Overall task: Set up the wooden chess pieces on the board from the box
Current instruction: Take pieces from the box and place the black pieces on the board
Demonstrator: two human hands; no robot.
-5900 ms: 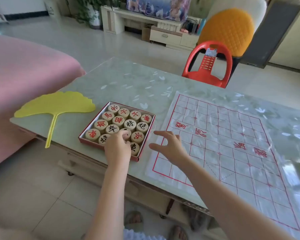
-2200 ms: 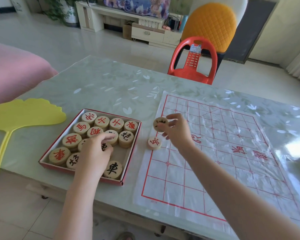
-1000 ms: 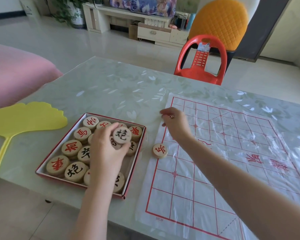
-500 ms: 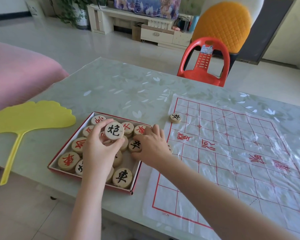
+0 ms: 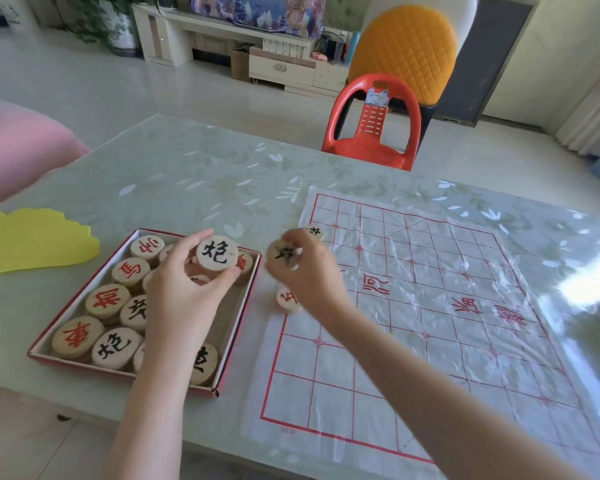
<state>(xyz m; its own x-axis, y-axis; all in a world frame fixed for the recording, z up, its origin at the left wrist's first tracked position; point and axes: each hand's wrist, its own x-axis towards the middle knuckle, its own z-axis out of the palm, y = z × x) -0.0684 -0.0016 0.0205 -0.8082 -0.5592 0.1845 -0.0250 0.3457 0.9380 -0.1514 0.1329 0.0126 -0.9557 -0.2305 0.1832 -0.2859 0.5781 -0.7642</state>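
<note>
A red-edged box at the table's left holds several round wooden pieces with red or black characters. My left hand is above the box, holding up a black-lettered piece between thumb and fingers. My right hand is at the left edge of the plastic board, gripping another black-lettered piece, slightly blurred. A red-lettered piece lies on the board's left edge, partly under my right hand. One more black-lettered piece sits on the edge just beyond my fingers.
A yellow leaf-shaped fan lies on the table left of the box. A red plastic chair stands at the table's far side, with an orange-backed chair behind it. A pink cushion is at the far left.
My right hand has come out of the box toward the board's left edge with a black-lettered piece. My left hand still holds its piece above the box.
</note>
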